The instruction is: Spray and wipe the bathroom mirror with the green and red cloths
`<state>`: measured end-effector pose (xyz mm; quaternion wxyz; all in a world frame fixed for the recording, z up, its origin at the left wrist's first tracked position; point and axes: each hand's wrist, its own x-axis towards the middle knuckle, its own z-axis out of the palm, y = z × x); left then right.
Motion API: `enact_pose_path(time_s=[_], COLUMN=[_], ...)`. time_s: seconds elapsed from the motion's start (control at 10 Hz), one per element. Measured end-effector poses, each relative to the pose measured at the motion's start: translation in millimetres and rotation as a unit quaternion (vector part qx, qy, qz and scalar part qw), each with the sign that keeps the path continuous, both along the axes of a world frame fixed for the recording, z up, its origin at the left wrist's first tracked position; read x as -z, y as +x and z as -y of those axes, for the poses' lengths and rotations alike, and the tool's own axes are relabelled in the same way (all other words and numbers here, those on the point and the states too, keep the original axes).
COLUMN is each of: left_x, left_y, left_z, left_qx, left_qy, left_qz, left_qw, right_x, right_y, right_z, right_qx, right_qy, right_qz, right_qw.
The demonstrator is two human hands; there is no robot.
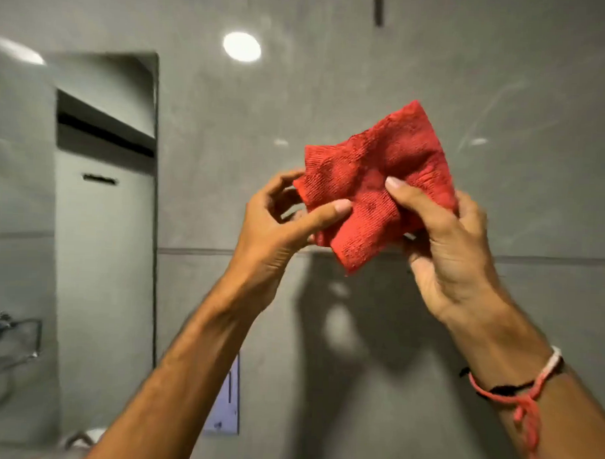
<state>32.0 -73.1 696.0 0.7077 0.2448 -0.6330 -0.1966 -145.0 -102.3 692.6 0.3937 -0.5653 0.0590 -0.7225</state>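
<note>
A crumpled red cloth (374, 183) is held up in front of the bathroom mirror (504, 99), which fills most of the view and shows faint streaks at the upper right. My left hand (277, 225) pinches the cloth's lower left edge between thumb and fingers. My right hand (444, 244) grips its right side, thumb pressed on the front. Red and black threads circle my right wrist. No green cloth and no spray bottle are in view.
The mirror reflects grey tiled walls, a round ceiling light (241, 47), a recessed door or niche (103, 188) at left and a flush plate (225, 398) low in the middle. A chrome towel ring (12, 336) shows at the far left.
</note>
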Motion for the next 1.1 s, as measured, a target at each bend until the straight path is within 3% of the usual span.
enact_pose_path(time_s=[0.1, 0.3, 0.4, 0.5, 0.6, 0.7, 0.8, 0.9, 1.0, 1.1], left_x=[65, 221, 317, 411, 489, 549, 603, 634, 647, 641], left_y=[-25, -68, -88, -98, -105, -114, -119, -111, -107, -113], left_z=[-4, -11, -19, -30, -39, -47, -36, -28, -21, -19], left_qx=[0.009, -0.044, -0.091, -0.142, -0.146, -0.108, -0.091, -0.054, -0.009, -0.027], left_qy=[0.056, 0.168, 0.277, 0.389, 0.502, 0.589, 0.608, 0.611, 0.581, 0.526], left_qz=[-0.047, -0.042, -0.002, 0.041, 0.054, 0.094, 0.140, 0.210, 0.307, 0.348], left_qw=[0.997, 0.984, 0.956, 0.909, 0.851, 0.795, 0.776, 0.762, 0.754, 0.775], right_x=[56, 198, 290, 391, 481, 560, 631, 665, 675, 672], right_y=[-36, -96, -111, -123, -126, -120, -111, -102, -105, -116], right_z=[-10, -27, -32, -36, -37, -41, -34, -27, -25, -14], right_qx=[0.046, 0.120, 0.124, 0.134, 0.145, 0.137, 0.079, 0.015, -0.016, 0.049], right_qy=[0.017, 0.182, 0.316, 0.417, 0.526, 0.598, 0.624, 0.600, 0.530, 0.381], right_qz=[-0.075, -0.241, -0.301, -0.386, -0.409, -0.411, -0.416, -0.479, -0.606, -0.721], right_qw=[0.996, 0.946, 0.891, 0.812, 0.732, 0.674, 0.657, 0.641, 0.593, 0.577])
